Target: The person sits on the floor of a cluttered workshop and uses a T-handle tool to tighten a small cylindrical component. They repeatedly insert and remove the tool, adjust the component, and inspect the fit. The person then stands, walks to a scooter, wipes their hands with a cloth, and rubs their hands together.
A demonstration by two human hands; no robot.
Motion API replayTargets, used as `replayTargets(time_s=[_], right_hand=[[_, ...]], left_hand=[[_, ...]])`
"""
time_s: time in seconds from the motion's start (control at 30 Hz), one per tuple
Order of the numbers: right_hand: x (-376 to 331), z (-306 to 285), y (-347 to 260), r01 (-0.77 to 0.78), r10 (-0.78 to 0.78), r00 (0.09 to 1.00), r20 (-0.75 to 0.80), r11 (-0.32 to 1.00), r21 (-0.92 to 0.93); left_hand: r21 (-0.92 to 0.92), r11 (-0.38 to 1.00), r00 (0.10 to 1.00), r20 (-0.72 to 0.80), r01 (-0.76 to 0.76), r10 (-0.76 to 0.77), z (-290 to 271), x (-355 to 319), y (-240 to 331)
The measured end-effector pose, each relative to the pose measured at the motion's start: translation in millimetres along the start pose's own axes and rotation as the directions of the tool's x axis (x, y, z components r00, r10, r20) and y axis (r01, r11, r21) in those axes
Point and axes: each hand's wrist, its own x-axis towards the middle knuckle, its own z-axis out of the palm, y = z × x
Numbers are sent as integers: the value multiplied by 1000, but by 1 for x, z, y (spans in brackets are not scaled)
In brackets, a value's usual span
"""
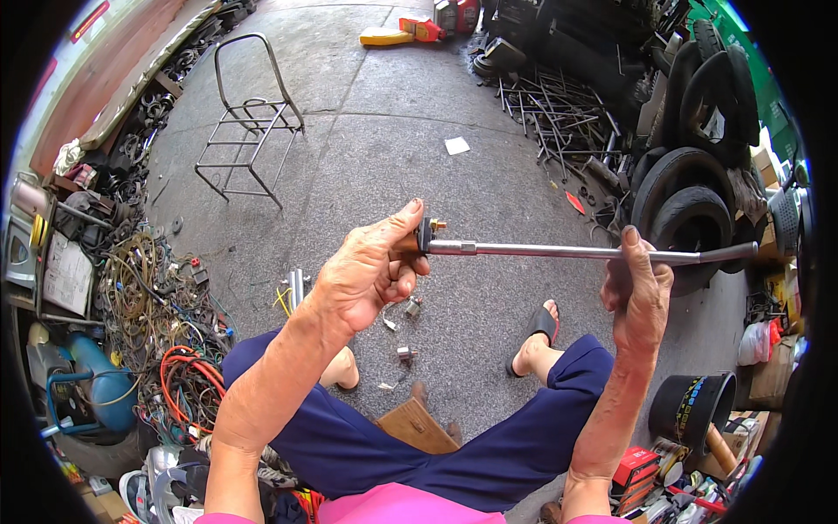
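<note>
Head view: I am holding a long metal rod (576, 251) level above my knees, my left hand (367, 275) closing around the small black part (425, 234) at its near end, thumb braced on top to steady it, while my right hand (639, 293) is gripping the shaft farther along to keep it horizontal. Below the rod, small metal fittings (406, 330) are lying on the concrete floor (419, 131); beyond it, stacked tyres (690, 192)

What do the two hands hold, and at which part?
Both hold one long metal rod: the left hand grips its end with the brass fitting, the right hand its other end.
</note>
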Motion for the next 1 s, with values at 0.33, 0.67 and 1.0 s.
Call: replayTargets(time_s=[0.33, 0.67, 1.0], right_hand=[[2, -11, -1, -79, 44, 978, 205, 983, 166], [-5, -9, -8, -85, 78, 995, 62, 988, 126], [-4, -16, -5, -147, 146, 989, 13, 988, 51]], left_hand=[[13, 1000, 1000, -4, 7, -7, 1, -1, -1], [19, 999, 999, 12, 40, -40, 2, -6, 0], [43, 998, 999, 22, 40, -41, 0, -6, 1]])
